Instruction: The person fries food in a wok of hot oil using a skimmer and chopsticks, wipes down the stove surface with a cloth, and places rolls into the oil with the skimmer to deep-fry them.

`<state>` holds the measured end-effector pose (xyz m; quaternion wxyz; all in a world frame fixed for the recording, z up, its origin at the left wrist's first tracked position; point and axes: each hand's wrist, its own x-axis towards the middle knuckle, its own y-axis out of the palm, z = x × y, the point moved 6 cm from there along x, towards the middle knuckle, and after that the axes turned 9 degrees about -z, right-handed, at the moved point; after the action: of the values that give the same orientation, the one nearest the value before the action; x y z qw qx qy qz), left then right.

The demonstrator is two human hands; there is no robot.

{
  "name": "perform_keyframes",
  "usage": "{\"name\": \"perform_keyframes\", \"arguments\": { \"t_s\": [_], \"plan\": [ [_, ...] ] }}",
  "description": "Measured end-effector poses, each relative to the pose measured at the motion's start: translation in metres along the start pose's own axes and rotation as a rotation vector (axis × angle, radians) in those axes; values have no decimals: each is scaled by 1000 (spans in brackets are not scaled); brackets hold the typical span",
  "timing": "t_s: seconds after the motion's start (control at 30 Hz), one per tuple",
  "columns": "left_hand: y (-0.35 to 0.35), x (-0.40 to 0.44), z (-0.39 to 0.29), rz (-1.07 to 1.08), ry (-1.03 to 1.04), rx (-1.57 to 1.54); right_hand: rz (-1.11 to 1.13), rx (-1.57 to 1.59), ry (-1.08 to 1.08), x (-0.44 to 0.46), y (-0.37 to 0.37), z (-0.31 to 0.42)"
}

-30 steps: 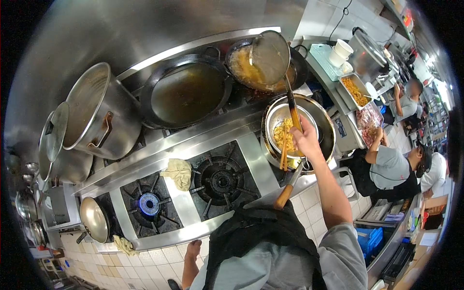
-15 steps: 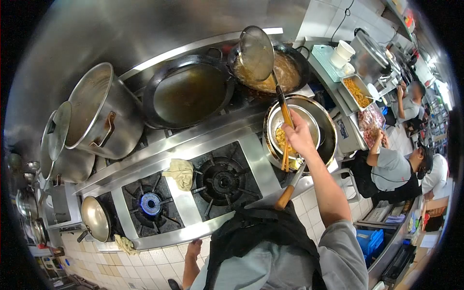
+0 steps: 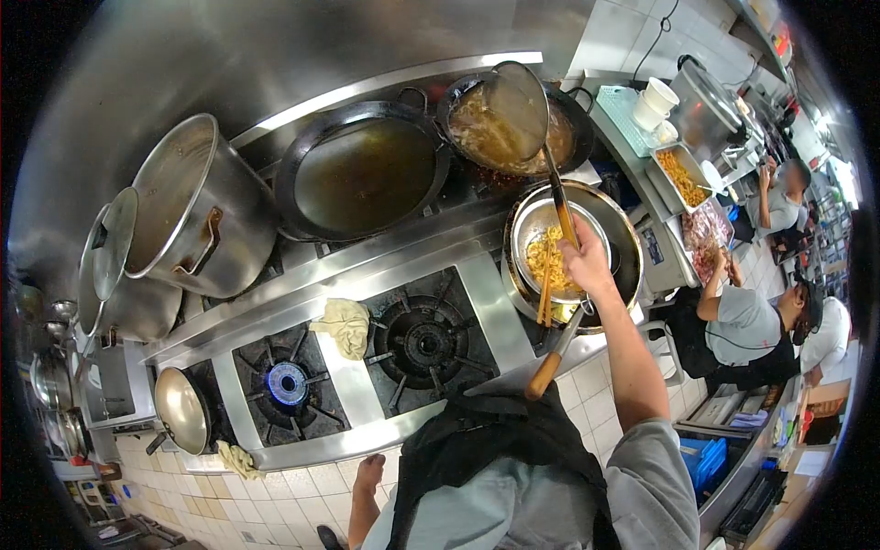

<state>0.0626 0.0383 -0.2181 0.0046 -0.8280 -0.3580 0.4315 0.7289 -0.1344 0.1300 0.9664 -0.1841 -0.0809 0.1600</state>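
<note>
My right hand [image 3: 587, 263] is closed round the wooden handle of a round mesh skimmer [image 3: 516, 112], tilted above a black wok of bubbling brown liquid [image 3: 463, 128]. Below this hand, a metal bowl-shaped strainer [image 3: 519, 240] holds yellow fried-looking pieces [image 3: 541, 260]. It sits in a larger dark pan [image 3: 627, 275], its wooden handle [image 3: 543, 376] pointing toward me. Wooden chopsticks [image 3: 545, 298] lean in the strainer. Down at my side, my left hand [image 3: 368, 474] hangs past the stove's front edge, fingers curled, with nothing visible in it.
A second wok of dark oil [image 3: 362, 179] and a tall steel pot [image 3: 197, 206] stand along the back. One burner [image 3: 287, 383] has a blue flame. A cloth [image 3: 345, 327] lies between burners. A small wok [image 3: 181, 411] is at the left. Co-workers [image 3: 742, 321] work at the right.
My right hand and the skimmer have shifted right and slightly down, showing more of the bubbling wok and the yellow pieces. The view has moved slightly. My left hand still hangs at my side.
</note>
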Motion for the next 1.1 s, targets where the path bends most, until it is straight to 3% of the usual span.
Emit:
{"name": "perform_keyframes", "arguments": {
  "t_s": [0.03,0.07,0.13,0.27,0.33,0.37,0.43,0.47,0.53,0.63,1.1],
  "plan": [
    [1,-1,-13,2,163,-33,-7,0,0,0,-3,0],
    [0,0,-16,2,164,-32,-9,2,-1,0,-5,0],
    [0,3,-6,31,-117,-47,-25,11,-7,-2,-12,2],
    [-3,0,-17,-53,-100,-81,-61,-51,-145,10,-32,-24],
    [-6,-5,-20,-8,-186,28,-112,-70,-167,15,-44,-29],
    [-9,-6,-15,-8,-186,29,-148,-87,-105,8,-49,-8],
    [-11,-9,-24,13,112,142,-145,-38,-37,4,-57,18],
    [-8,-13,-32,13,113,141,-141,10,29,5,-59,20],
    [-7,-21,-45,-101,0,12,-170,73,23,17,-63,7],
    [-6,-19,-39,-44,-130,70,-188,54,6,33,-68,-5],
    [9,4,41,-79,-277,-130,12,295,334,30,-35,16]
  ]
}}
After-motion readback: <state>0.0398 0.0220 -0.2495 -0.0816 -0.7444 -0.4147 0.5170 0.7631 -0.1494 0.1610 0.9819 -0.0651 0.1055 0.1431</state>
